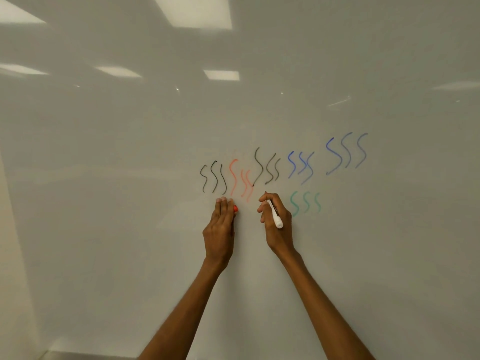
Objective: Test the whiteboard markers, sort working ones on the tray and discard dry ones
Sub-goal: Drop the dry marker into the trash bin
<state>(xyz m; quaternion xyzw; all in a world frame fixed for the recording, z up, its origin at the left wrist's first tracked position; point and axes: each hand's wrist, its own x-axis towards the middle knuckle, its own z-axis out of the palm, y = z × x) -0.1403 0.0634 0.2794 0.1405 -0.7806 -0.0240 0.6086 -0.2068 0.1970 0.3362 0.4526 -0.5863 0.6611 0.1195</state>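
Note:
My right hand grips a white-barrelled marker against the whiteboard, its tip hidden behind my fingers just below the red squiggles. My left hand lies with straight fingers against the board and holds a red cap, which peeks out at its right side. Above the hands run wavy test strokes: black squiggles, faint red squiggles, more black squiggles, blue squiggles and paler blue squiggles. Green squiggles sit right of my right hand.
The whiteboard fills almost the whole view and reflects ceiling lights. A pale wall strip borders it on the left. A grey ledge shows at the bottom left. No tray or other markers are in view.

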